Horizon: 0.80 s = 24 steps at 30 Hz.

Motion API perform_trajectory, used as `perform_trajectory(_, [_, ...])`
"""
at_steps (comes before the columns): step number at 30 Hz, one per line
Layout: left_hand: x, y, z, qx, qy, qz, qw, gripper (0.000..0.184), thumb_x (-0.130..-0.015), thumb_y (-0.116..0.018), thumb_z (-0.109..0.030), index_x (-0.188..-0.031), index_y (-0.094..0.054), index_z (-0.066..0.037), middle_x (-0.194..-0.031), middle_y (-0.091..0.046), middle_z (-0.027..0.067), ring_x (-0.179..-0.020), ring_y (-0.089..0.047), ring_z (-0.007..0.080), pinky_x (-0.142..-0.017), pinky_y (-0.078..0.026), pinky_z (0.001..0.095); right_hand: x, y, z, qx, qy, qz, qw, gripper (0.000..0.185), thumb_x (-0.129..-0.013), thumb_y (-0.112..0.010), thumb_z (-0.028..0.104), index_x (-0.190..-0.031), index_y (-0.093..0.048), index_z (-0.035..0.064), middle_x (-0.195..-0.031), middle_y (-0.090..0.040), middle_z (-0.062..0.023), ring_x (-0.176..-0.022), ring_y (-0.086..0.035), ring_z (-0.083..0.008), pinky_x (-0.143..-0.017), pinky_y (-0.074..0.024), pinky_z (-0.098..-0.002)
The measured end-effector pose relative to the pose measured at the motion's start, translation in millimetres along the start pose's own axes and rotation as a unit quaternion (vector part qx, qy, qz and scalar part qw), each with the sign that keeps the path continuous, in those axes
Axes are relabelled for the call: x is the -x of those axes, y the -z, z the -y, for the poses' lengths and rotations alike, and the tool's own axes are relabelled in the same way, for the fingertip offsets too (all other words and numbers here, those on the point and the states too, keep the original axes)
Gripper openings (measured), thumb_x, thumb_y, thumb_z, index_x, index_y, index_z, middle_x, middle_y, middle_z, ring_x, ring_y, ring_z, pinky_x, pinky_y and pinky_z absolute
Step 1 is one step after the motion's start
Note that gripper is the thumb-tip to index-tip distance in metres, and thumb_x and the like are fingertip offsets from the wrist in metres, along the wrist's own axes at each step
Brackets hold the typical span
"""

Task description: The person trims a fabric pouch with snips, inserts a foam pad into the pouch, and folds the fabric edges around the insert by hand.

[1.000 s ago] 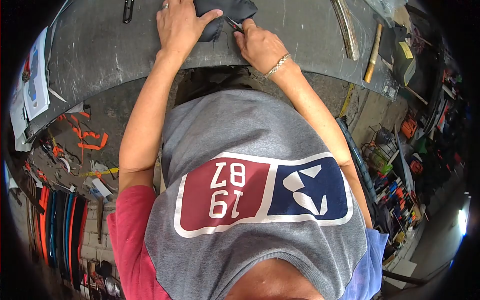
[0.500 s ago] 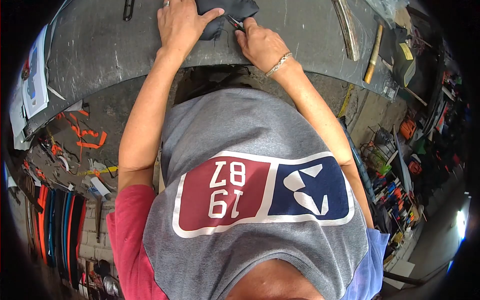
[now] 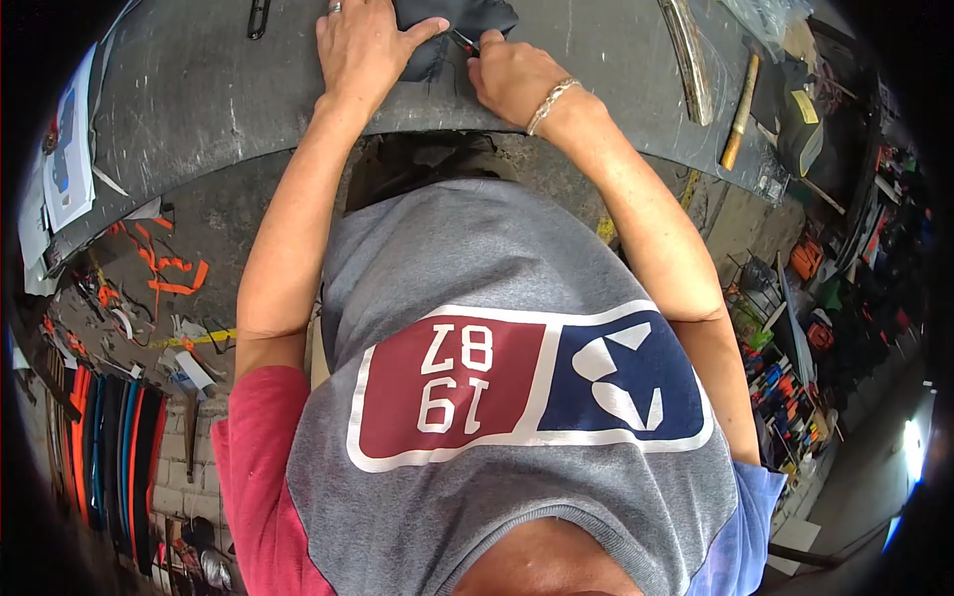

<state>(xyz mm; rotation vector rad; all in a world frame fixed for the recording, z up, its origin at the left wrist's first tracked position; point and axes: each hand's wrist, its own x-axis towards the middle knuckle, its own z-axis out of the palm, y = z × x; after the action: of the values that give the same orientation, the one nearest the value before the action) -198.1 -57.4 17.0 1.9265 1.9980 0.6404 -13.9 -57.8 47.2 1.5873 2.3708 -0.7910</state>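
A piece of black fabric (image 3: pixel 427 62) lies on the dark worktable (image 3: pixel 248 94) at the top of the view. My left hand (image 3: pixel 363 45) is flat beside it, thumb spread onto the fabric; its fingertips run past the frame's top edge. From the right, my right hand (image 3: pixel 517 84) is closed around a small pointed tool (image 3: pixel 462 42) with red and black on it, which looks like snips. The tool's tip meets the fabric close to my left thumb. My right palm hides most of its handle.
A worn metal bar (image 3: pixel 688 65) and a hammer with a wooden handle (image 3: pixel 740 114) lie to the right. Printed sheets (image 3: pixel 70 164) sit at the table's left end. A slotted black piece (image 3: pixel 258 18) is at the top left. Orange strips (image 3: pixel 184 273) litter the floor.
My right forearm has swung outward to the right, and the wrist has turned. The tool stays at the fabric, and my left hand keeps its place on it.
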Motion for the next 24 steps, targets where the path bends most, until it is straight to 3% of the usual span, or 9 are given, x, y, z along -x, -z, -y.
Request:
perform_trajectory(3, [-0.7, -1.3, 0.1, -0.010, 0.001, -0.004, 1.000, 0.072, -0.077, -0.084, -0.041, -0.132, -0.056, -0.004, -0.125, -0.055, 0.0154, -0.119, -0.054, 0.0364, -0.096, -0.045, 0.0489, 5.3, -2.3, 7.9, -0.021, -0.040, 0.018, 0.999, 0.029, -0.102, -0.049, 0.020, -0.107, -0.054, -0.0085, -0.090, -0.071, -0.0325, -0.091, -0.071, -0.0471, -0.084, -0.0564, -0.0525])
perform_trajectory(8, [-0.2, -6.3, 5.2, -0.011, -0.009, -0.019, 1.000, 0.063, -0.080, -0.082, -0.037, -0.130, -0.060, -0.006, -0.123, -0.058, 0.0148, -0.120, -0.054, 0.0359, -0.099, -0.043, 0.0481, 20.0, -15.1, 3.9, -0.058, -0.040, -0.009, 0.997, 0.031, -0.104, -0.048, 0.024, -0.108, -0.052, -0.0068, -0.088, -0.071, -0.0318, -0.089, -0.070, -0.0483, -0.083, -0.0558, -0.0541])
perform_trajectory(11, [1.1, -13.8, 15.5, 0.002, -0.028, -0.038, 0.999, 0.055, -0.086, -0.076, -0.051, -0.129, -0.066, -0.017, -0.132, -0.060, 0.0087, -0.122, -0.057, 0.0354, -0.102, -0.044, 0.0491, 34.0, -13.3, -2.9, -0.077, -0.051, -0.004, 0.996, 0.032, -0.104, -0.050, 0.028, -0.110, -0.052, -0.0033, -0.088, -0.070, -0.0309, -0.089, -0.069, -0.0496, -0.082, -0.0548, -0.0554])
perform_trajectory(12, [-0.4, -19.9, 19.2, -0.015, -0.041, -0.051, 0.998, 0.058, -0.085, -0.077, -0.049, -0.130, -0.065, -0.013, -0.127, -0.060, 0.0089, -0.118, -0.059, 0.0350, -0.099, -0.045, 0.0499, 40.9, -11.5, -7.1, -0.083, -0.059, 0.004, 0.995, 0.032, -0.104, -0.051, 0.030, -0.111, -0.052, -0.0019, -0.088, -0.070, -0.0305, -0.089, -0.068, -0.0500, -0.082, -0.0543, -0.0559])
perform_trajectory(15, [0.9, -15.4, 26.1, 0.041, -0.024, -0.003, 0.999, 0.059, -0.088, -0.074, -0.051, -0.134, -0.064, -0.015, -0.138, -0.058, 0.0111, -0.126, -0.055, 0.0348, -0.103, -0.043, 0.0532, 59.1, -0.1, -37.9, -0.108, -0.110, -0.018, 0.988, 0.037, -0.102, -0.055, 0.036, -0.118, -0.053, 0.0030, -0.088, -0.070, -0.0288, -0.090, -0.067, -0.0502, -0.082, -0.0531, -0.0564])
perform_trajectory(19, [4.2, 14.3, 21.6, 0.270, 0.029, 0.008, 0.962, 0.041, -0.094, -0.073, -0.030, -0.130, -0.067, -0.011, -0.121, -0.069, 0.0135, -0.117, -0.064, 0.0292, -0.096, -0.049, 0.0395, 72.6, 2.5, -127.7, -0.120, -0.179, -0.216, 0.952, 0.042, -0.093, -0.072, 0.031, -0.123, -0.061, 0.0034, -0.110, -0.069, -0.0252, -0.102, -0.068, -0.0422, -0.088, -0.0537, -0.0474])
perform_trajectory(21, [8.0, 37.0, 8.2, 0.288, 0.151, 0.096, 0.941, 0.037, -0.094, -0.072, -0.024, -0.128, -0.067, -0.010, -0.124, -0.069, 0.0135, -0.119, -0.065, 0.0281, -0.100, -0.048, 0.0363, 76.7, -1.0, -178.3, -0.084, -0.182, -0.277, 0.940, 0.044, -0.091, -0.075, 0.029, -0.124, -0.062, 0.0022, -0.117, -0.067, -0.0226, -0.108, -0.065, -0.0404, -0.092, -0.0529, -0.0452])
perform_trajectory(23, [3.1, 35.2, 5.9, 0.293, 0.151, 0.095, 0.939, 0.035, -0.095, -0.071, -0.022, -0.127, -0.068, -0.009, -0.125, -0.070, 0.0133, -0.118, -0.065, 0.0270, -0.101, -0.048, 0.0346, 82.2, 16.0, -175.7, 0.015, -0.129, -0.361, 0.923, 0.041, -0.091, -0.075, 0.026, -0.123, -0.065, 0.0032, -0.119, -0.064, -0.0212, -0.102, -0.064, -0.0393, -0.089, -0.0529, -0.0464])
perform_trajectory(24, [8.5, 20.8, 15.3, 0.288, 0.093, 0.052, 0.952, 0.035, -0.095, -0.072, -0.022, -0.127, -0.068, -0.009, -0.125, -0.070, 0.0131, -0.117, -0.066, 0.0265, -0.100, -0.048, 0.0345, 84.7, 30.8, -159.4, -0.027, -0.144, -0.328, 0.933, 0.040, -0.091, -0.076, 0.026, -0.121, -0.066, 0.0021, -0.117, -0.065, -0.0177, -0.104, -0.064, -0.0322, -0.091, -0.0523, -0.0399])
